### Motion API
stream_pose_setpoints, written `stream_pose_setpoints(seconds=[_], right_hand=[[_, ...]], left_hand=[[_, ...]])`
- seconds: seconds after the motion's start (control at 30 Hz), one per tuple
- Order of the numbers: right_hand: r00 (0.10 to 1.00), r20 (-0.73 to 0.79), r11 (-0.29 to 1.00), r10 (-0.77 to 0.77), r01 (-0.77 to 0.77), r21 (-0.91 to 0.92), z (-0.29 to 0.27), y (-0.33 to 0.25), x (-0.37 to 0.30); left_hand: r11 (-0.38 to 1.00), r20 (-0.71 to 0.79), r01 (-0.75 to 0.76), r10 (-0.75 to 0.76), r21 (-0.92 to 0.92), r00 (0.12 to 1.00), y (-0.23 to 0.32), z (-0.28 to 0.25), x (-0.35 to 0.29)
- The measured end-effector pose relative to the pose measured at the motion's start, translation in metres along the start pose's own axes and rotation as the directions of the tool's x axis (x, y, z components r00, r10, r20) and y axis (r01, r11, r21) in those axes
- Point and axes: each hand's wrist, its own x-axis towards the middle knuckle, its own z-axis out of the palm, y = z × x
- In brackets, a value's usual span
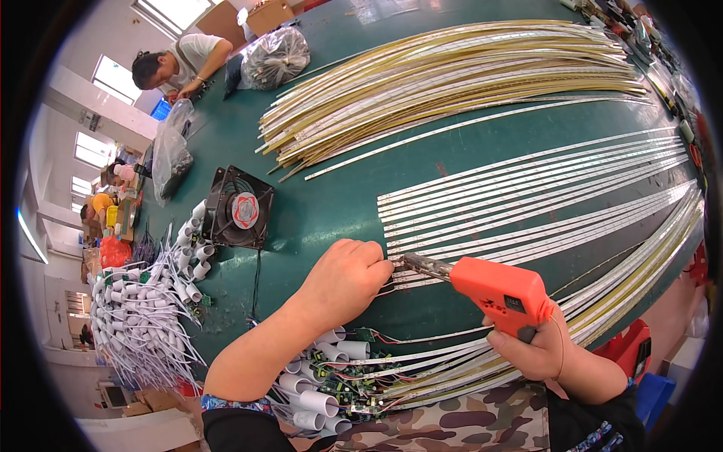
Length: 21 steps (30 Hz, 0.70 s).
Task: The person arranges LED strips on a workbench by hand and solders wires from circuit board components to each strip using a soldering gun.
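Observation:
My right hand (538,352) grips a red soldering gun (493,288) with a small dark display on its side. Its metal tip points left and meets the fingers of my left hand (343,279) at the near ends of a row of narrow white LED strips (520,184). That left hand is closed in a pinch; what it holds is hidden behind the fingers. Below my left wrist lie white plastic tubes (315,401) and green circuit boards (343,378) with wires. More strips (444,367) run from these boards toward the right.
A black fan (239,209) stands on the green table (324,200). A pile of white and yellow strips (452,83) lies at the back. White tubes with cables (143,320) heap at left, near plastic bags (172,154). Another person (181,64) bends over the far left edge.

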Motion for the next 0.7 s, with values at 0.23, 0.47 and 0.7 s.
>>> stream_pose_setpoints(seconds=[0.23,0.47,0.7], right_hand=[[0.994,0.004,0.992,-0.106,0.106,-0.07,0.001,0.005,0.0],[0.997,-0.015,0.993,0.073,-0.071,0.09,-0.001,-0.005,-0.002],[0.999,-0.002,0.999,-0.036,0.036,0.02,-0.008,-0.003,-0.003]], left_hand=[[1.0,0.003,-0.004,0.004,0.005,1.0,0.0,0.0,0.0],[1.0,0.011,0.001,-0.001,-0.004,1.0,0.001,-0.002,0.0],[1.0,0.019,0.007,-0.007,-0.001,1.0,0.001,-0.002,0.001]])
